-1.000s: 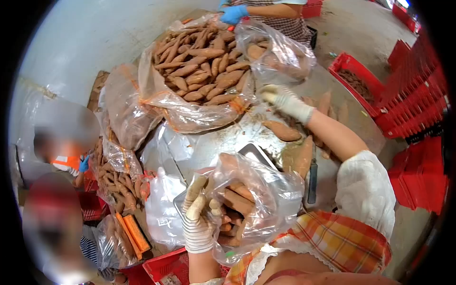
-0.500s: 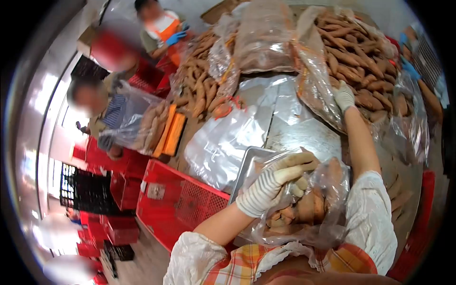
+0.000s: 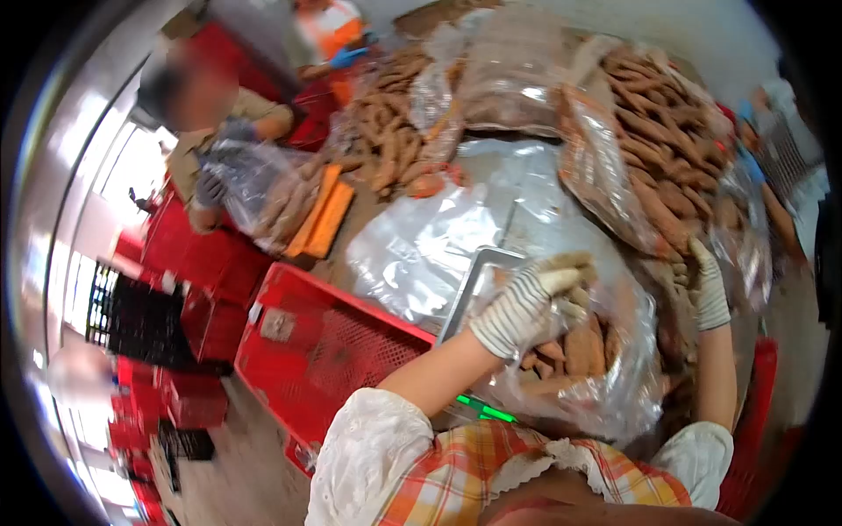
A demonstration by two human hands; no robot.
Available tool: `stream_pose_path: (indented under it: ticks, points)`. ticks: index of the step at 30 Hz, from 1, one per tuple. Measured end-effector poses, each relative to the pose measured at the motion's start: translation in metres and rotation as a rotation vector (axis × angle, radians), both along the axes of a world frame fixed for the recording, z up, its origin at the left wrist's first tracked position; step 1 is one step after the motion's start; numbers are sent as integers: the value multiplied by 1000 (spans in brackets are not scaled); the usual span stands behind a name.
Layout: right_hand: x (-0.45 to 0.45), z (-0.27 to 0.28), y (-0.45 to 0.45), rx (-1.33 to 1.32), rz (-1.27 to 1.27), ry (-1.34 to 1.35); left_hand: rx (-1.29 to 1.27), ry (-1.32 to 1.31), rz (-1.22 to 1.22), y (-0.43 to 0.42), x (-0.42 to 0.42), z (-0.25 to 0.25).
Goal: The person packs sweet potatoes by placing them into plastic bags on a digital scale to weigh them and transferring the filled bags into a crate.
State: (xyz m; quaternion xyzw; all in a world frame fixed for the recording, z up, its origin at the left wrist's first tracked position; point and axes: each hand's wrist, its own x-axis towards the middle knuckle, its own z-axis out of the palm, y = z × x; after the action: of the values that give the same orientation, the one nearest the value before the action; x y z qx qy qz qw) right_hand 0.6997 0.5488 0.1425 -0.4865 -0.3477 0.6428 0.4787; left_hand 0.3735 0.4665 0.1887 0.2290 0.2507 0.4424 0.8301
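Observation:
A clear plastic bag (image 3: 627, 399) with several sweet potatoes (image 3: 583, 349) inside lies in a metal tray (image 3: 456, 302) close to my body. My left hand (image 3: 526, 302), in a white striped glove, is closed on the bag's upper edge. Farther right, my gloved right hand (image 3: 709, 289) has its fingers around the near end of a long sweet potato (image 3: 660, 215). That one lies at the front of a large heap of sweet potatoes (image 3: 662, 114) spilling from a big sack. My right fingertips are partly hidden.
Flat plastic bags (image 3: 412, 254) lie on the metal table. A full sack (image 3: 513, 74) stands at the back, beside another heap (image 3: 381, 127). A red crate (image 3: 324, 351) is at my left. Co-workers stand at left and right; one holds a bag (image 3: 254, 188) by an orange scale-like block (image 3: 323, 215).
My right hand has come back from the heap toward me, now with a sweet potato in its fingers. My left hand stays at the bag. The whole view has shifted slightly.

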Motion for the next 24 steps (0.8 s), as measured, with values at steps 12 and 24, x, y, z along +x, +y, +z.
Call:
stream_pose_path:
  ticks: [12, 24]
  points:
    - [-38, 62, -138, 94, 123, 399, 114, 139, 143, -20, 30, 53]
    - [-61, 82, -152, 398, -20, 17, 109, 223, 173, -33, 23, 43]
